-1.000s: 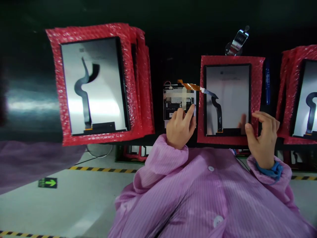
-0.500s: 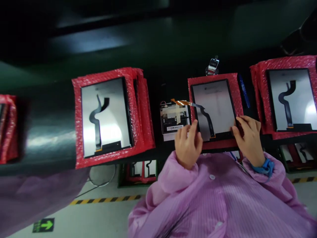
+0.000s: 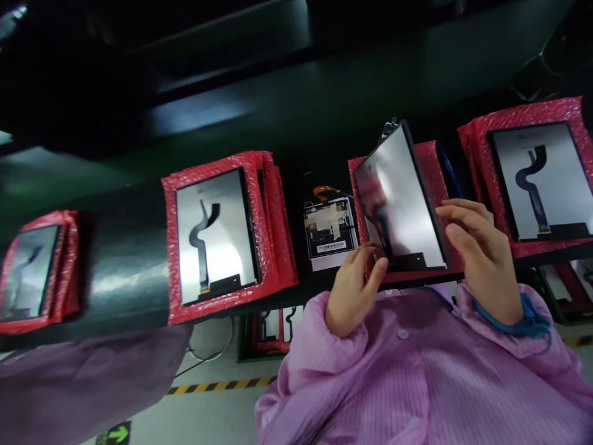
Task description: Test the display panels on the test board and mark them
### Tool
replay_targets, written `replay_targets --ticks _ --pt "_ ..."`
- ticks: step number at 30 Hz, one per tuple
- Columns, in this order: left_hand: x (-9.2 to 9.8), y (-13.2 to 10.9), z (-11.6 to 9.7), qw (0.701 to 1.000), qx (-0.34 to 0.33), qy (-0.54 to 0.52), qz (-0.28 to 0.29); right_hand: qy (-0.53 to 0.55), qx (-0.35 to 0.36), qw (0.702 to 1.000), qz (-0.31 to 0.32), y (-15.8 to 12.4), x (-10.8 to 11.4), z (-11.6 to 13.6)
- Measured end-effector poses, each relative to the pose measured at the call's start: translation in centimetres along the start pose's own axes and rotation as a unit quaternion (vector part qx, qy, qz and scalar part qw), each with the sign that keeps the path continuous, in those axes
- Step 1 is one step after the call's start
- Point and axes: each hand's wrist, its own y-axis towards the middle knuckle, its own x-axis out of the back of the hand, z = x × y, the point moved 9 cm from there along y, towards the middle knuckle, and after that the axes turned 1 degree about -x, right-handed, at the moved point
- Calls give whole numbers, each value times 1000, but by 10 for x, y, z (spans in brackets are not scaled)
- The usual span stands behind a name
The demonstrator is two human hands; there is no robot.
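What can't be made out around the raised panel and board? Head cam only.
Head view:
- small metal item: mostly hidden behind the raised display panel
- blue pen: partly hidden by that panel
- barcode label: too small to read
- green floor sign: cut off by the bottom edge

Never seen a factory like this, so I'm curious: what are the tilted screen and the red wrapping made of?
The tilted screen looks like glass or polished metal: its silver face reflects light like a mirror. The red wrapping looks like plastic bubble wrap, glossy, with small raised bubbles.
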Motion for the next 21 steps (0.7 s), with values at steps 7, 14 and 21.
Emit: replay_targets --ticks 7,14,21 --pt "51 43 -11 935 24 -318 -152 136 106 975 141 -12 -66 61" --pt "56 41 5 913 96 -371 -141 86 58 973 207 -46 -121 35" --pt "66 41 21 919 120 -357 -121 127 28 977 167 -35 -111 16"
